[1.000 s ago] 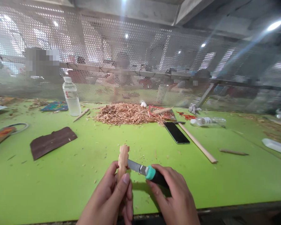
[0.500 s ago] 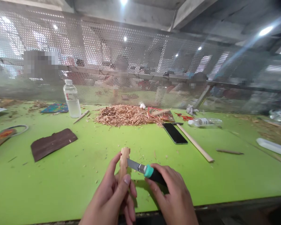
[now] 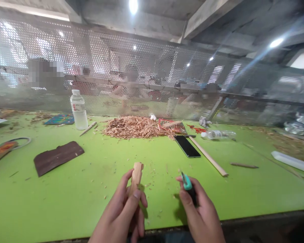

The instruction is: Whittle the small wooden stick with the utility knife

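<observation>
A small notched piece of pale wood (image 3: pixel 136 176) stands upright in my left hand (image 3: pixel 125 211), pinched between thumb and fingers. To its right, my right hand (image 3: pixel 201 209) is wrapped round a knife (image 3: pixel 188 187) with a teal and black handle. The blade points up and away from me, foreshortened, and is apart from the wood. Small wood chips lie on the green table (image 3: pixel 111 189) around both hands.
Beyond the hands lies a heap of shavings (image 3: pixel 134 127). A dark brown sheet (image 3: pixel 58 157) and an upright bottle (image 3: pixel 79 111) are at left. Rightward are a phone (image 3: pixel 187 146), a wooden stick (image 3: pixel 210 157), a lying bottle (image 3: pixel 219 135) and a thin stick (image 3: pixel 244 165). A perforated screen (image 3: pixel 147 81) stands behind.
My right hand has moved right with the knife, whose blade has left the wood and turned from pointing left to pointing forward. The wood in my left hand is turned slightly.
</observation>
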Demonstrator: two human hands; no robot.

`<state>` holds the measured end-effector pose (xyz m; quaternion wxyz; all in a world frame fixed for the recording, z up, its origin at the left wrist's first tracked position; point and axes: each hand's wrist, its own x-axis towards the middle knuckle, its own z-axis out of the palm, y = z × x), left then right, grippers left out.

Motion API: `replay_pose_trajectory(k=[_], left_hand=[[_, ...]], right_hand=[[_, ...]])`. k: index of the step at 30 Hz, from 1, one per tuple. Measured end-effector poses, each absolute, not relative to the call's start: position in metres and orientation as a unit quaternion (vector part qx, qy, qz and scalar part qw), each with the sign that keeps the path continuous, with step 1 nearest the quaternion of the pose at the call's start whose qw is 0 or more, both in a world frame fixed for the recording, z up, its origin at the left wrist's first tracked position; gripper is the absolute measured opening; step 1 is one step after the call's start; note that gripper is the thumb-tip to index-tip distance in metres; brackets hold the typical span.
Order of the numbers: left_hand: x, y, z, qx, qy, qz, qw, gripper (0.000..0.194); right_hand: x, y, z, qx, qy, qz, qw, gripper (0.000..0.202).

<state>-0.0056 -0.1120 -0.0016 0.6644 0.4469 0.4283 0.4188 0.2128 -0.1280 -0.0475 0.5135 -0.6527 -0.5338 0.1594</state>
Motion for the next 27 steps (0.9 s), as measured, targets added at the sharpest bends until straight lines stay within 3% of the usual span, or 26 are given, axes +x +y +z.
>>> replay_pose_trajectory(k=[5,10,15,18,27], left_hand=[[-0.003,-0.113,0.003,0.468,0.438,0.414,0.646,0.076],[-0.006,-0.112,0.01,0.472,0.471,0.391,0.635,0.076],[-0.011,-0.11,0.011,0.45,0.458,0.382,0.665,0.084],[-0.01,-0.11,0.009,0.418,0.462,0.386,0.68,0.09],[-0.011,-0.102,0.001,0.453,0.444,0.379,0.674,0.075]], right_hand=[[0.223,-0.118,-0.021,-0.655,-0.542,0.205,0.485,0.058],[0.223,-0.111,-0.005,-0.634,-0.572,0.232,0.466,0.057],[0.232,-0.104,0.0,-0.619,-0.651,0.265,0.35,0.061],[0.237,-0.094,0.001,-0.625,-0.657,0.264,0.33,0.069],[0.219,-0.065,0.032,-0.549,-0.694,0.347,0.311,0.05]])
